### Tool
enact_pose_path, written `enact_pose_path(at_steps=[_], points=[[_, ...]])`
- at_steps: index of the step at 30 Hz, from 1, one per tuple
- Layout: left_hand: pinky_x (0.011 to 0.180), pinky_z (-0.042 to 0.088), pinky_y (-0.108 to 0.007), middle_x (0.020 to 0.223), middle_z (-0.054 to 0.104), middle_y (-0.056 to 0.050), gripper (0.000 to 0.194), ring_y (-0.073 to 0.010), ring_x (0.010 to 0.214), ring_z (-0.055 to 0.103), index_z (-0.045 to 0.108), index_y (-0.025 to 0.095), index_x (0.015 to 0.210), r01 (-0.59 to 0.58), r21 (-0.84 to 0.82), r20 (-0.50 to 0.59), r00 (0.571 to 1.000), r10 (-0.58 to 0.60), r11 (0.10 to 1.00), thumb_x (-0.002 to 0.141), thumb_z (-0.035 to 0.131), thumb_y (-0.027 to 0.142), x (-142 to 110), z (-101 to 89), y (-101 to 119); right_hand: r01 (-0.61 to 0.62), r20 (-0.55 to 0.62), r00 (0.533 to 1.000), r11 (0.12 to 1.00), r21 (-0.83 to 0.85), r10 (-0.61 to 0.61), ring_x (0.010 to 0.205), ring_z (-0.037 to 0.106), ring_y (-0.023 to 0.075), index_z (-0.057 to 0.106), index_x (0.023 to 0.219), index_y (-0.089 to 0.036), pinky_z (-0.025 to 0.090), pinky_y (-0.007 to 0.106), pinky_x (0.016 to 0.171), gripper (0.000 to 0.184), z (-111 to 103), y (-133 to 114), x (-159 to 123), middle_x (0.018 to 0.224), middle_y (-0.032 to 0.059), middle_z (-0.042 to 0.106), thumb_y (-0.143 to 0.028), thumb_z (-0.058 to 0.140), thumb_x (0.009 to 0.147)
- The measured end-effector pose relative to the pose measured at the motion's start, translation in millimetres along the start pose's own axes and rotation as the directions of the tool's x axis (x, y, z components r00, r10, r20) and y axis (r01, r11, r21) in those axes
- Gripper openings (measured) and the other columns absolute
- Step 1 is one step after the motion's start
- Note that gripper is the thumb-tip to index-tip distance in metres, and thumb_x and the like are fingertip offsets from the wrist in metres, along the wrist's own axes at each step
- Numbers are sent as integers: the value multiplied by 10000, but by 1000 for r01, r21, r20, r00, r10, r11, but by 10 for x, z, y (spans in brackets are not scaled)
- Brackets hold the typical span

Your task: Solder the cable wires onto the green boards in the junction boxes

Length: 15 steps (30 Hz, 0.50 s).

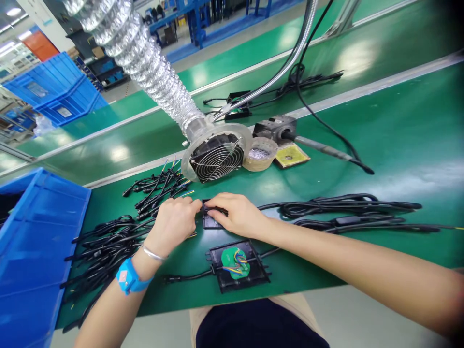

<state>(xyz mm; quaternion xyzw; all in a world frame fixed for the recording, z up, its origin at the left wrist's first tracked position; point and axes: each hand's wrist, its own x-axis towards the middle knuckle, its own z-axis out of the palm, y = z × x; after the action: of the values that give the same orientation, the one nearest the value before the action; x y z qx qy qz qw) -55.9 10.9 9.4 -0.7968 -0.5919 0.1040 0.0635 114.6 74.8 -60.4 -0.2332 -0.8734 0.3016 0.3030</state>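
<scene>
Fingers closed: left hand at black case edge, right hand gripping black case; fan beyond.

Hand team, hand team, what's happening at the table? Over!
Left hand, right hand at small black case. Open case with green board nearer body. Fan close beyond hands.

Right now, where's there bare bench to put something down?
The widest free patch is at the right, between the soldering iron and the long black cables. A smaller one lies near the front edge, between the left forearm and the open case. It's crowded from the blue bin to the left hand.
</scene>
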Motion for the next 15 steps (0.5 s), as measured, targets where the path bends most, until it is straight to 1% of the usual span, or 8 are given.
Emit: enact_pose_path(at_steps=[4, 9, 12, 15], points=[[590, 377, -308, 744, 620, -23, 199, -199, 709, 617, 618, 198, 830, -13, 7, 0, 1000, 13, 1000, 875, 463, 82, -32, 66, -15, 54, 4, 999, 997, -49, -54, 826, 639, 193, 698, 903, -148, 506, 318, 802, 128, 47, 19, 9, 860, 72, 716, -123, 576, 873], [598, 384, -316, 730, 606, -27, 211, -204, 717, 598, 613, 200, 789, -42, 10, -16, 999, 42, 999, 854, 469, 61, -74, 90, -10, 82, 27, 996, 990, -115, -80, 811, 605, 182, 693, 909, -142, 489, 313, 798, 155, 43, 12, 10, 844, 67, 692, -125, 540, 896], [600, 385, -328, 732, 611, -35, 215, -219, 720, 597, 621, 193, 810, -30, 19, -37, 999, 31, 999, 853, 465, 50, -93, 142, 19, 90, 71, 994, 984, -156, -80, 819, 589, 168, 689, 910, -143, 473, 302, 816, 152, 39, 14, 13, 848, 57, 677, -120, 540, 896], [591, 384, -333, 724, 623, -44, 213, -228, 709, 601, 632, 176, 816, -42, 22, -36, 998, 42, 999, 847, 473, 37, -100, 218, 82, 93, 147, 987, 973, -211, -63, 813, 550, 168, 690, 847, -150, 449, 306, 808, 149, 37, -11, 34, 855, 59, 648, -111, 550, 878]])
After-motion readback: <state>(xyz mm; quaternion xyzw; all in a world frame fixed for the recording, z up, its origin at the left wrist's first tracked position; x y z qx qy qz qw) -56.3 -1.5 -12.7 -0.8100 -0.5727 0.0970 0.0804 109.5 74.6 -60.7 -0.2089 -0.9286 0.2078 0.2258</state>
